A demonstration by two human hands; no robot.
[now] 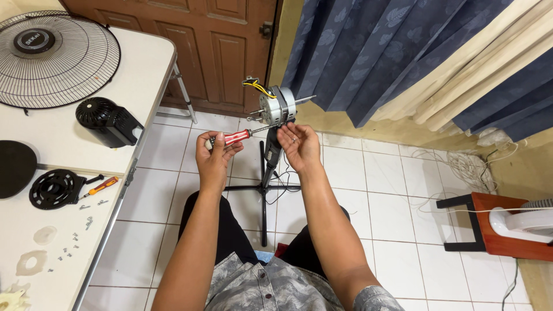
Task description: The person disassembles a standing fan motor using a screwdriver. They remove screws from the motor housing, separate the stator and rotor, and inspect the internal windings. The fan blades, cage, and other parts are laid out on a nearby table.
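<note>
A bare fan motor (276, 106) with yellow wires on top sits on a black stand (266, 173) over the tiled floor. My left hand (214, 155) grips the red and clear handle of a screwdriver (237, 137), whose shaft points right toward the motor's underside. My right hand (298, 147) is raised just below and to the right of the motor, fingers curled near the screwdriver tip and the neck of the stand.
A white table (144, 75) at left carries a wire fan grille (55, 57), a black motor housing (108, 121), a round black plate (55, 189), a small orange screwdriver (101, 187) and several loose screws. A white fan on a red-brown stand (495, 227) is at right; curtains hang behind.
</note>
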